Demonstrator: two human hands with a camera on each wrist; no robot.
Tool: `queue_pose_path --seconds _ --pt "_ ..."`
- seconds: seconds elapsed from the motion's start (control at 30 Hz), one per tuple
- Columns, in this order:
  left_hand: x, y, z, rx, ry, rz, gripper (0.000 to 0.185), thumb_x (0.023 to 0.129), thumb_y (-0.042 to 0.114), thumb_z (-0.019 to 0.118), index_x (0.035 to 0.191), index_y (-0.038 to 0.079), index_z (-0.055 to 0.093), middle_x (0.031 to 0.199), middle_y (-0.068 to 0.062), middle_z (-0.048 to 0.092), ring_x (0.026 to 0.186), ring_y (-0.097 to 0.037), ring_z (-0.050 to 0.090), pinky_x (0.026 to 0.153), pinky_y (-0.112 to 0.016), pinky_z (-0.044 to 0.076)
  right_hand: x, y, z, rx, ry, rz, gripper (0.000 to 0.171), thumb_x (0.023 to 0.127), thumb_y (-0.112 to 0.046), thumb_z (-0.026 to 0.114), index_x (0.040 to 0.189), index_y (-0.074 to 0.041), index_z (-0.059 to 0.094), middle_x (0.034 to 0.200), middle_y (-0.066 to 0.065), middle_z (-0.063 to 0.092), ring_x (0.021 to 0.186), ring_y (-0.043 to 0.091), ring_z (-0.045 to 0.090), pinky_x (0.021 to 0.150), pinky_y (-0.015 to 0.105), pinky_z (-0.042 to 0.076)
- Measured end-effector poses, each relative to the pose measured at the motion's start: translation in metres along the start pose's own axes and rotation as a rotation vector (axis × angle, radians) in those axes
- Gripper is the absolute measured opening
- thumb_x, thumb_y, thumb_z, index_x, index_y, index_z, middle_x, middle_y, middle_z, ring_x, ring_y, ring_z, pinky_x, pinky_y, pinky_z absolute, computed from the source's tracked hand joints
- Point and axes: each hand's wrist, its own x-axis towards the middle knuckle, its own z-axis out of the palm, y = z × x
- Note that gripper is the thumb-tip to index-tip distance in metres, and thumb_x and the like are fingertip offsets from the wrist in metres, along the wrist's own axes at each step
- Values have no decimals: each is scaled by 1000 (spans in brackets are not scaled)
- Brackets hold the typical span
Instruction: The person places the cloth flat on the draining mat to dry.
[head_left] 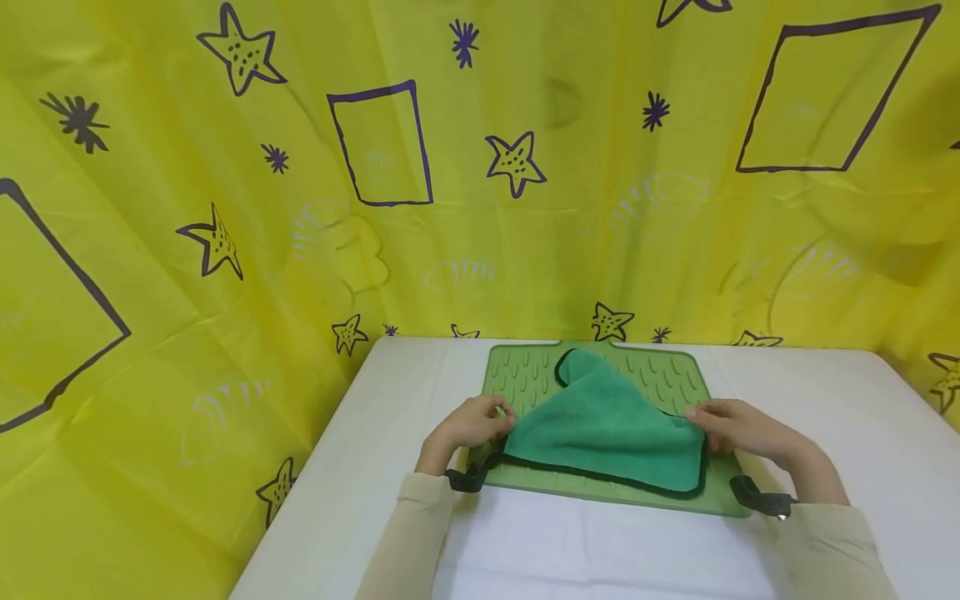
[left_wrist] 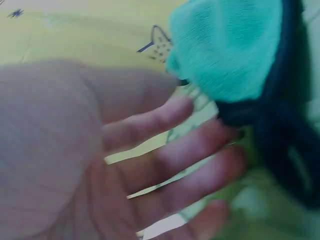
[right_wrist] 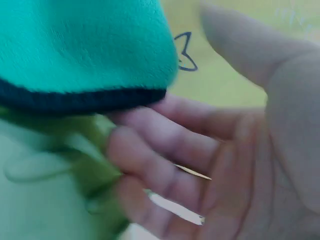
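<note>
Cloth [head_left: 607,437] green, black-edged; mat [head_left: 517,373] yellower green, drop-patterned; backdrop [head_left: 465,233] yellow, dark-starred; table [head_left: 525,542] white.

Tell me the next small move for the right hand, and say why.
The right hand should probably ease its corner of the green cloth down onto the textured mat: the wrist view shows fingers reaching beneath the dark-edged corner while the thumb stands clear, so the grip looks loose.
</note>
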Motion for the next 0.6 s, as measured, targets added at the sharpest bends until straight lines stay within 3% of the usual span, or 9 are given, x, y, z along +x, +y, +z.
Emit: queue_pose_path --seconds 0.13,0.27,0.37,0.6 --pt "5 5 11 48 121 27 18 103 21 60 107 12 74 89 -4 70 74 -13 58 65 -28 47 6 -3 5 36 102 -21 46 111 -33 42 121 9 60 76 7 54 72 16 54 66 30 47" --pt "8 10 22 84 186 27 15 101 20 64 105 12 77 90 -2 70 76 -12 57 65 -27 47 12 -10 13 -19 170 -19 40 108 -27 50 120 9 64 93 16 67 85 19 59 72 32 48" --pt "9 13 27 83 187 7 14 99 21 69 104 12 78 84 0 67 72 -11 56 63 -26 46 17 -15 18 -75 177 -23 35 106 -22 56 119 8 66 108 18 70 98 24 61 78 36 50" --pt "10 16 32 108 130 -9 20 91 24 79 106 10 78 77 3 62 70 -10 54 63 -26 45 23 -23 27 -99 193 -22 32 99 -13 64 117 13 65 96 15 68 89 22 60 75 36 51"
